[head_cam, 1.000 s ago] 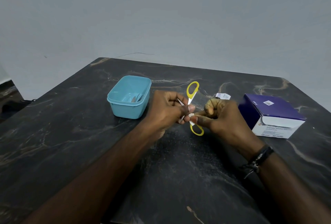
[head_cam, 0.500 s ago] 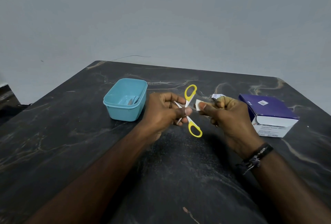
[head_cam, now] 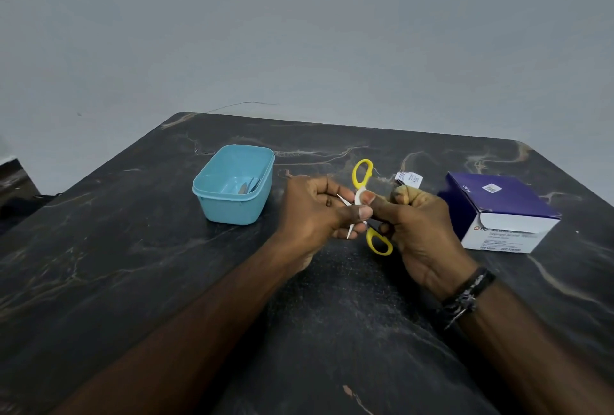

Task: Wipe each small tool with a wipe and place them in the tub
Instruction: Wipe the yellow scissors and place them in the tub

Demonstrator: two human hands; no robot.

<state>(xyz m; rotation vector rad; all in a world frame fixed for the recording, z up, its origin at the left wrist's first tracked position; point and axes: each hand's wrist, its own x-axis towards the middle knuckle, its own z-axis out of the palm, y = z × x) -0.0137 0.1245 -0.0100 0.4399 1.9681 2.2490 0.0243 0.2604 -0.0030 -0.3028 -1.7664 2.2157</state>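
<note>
Small scissors with yellow handles (head_cam: 362,172) are spread open above the dark table. My left hand (head_cam: 315,212) grips them near the pivot, blade tips poking out between its fingers. My right hand (head_cam: 418,225) pinches a small white wipe (head_cam: 359,198) against the scissors by the pivot, thumb on top. The lower yellow loop (head_cam: 378,243) hangs below both hands. A light blue tub (head_cam: 229,205) stands to the left of my hands with a few metal tools (head_cam: 247,187) lying inside.
A purple and white box of alcohol swabs (head_cam: 498,212) sits at the right. A torn white wipe packet (head_cam: 409,178) lies behind my right hand. The marbled black table (head_cam: 133,265) ends at a grey wall.
The wipe in my right hand has slid back along the scissors toward the pivot, and both hands have drawn closer together. The tub and box stayed put.
</note>
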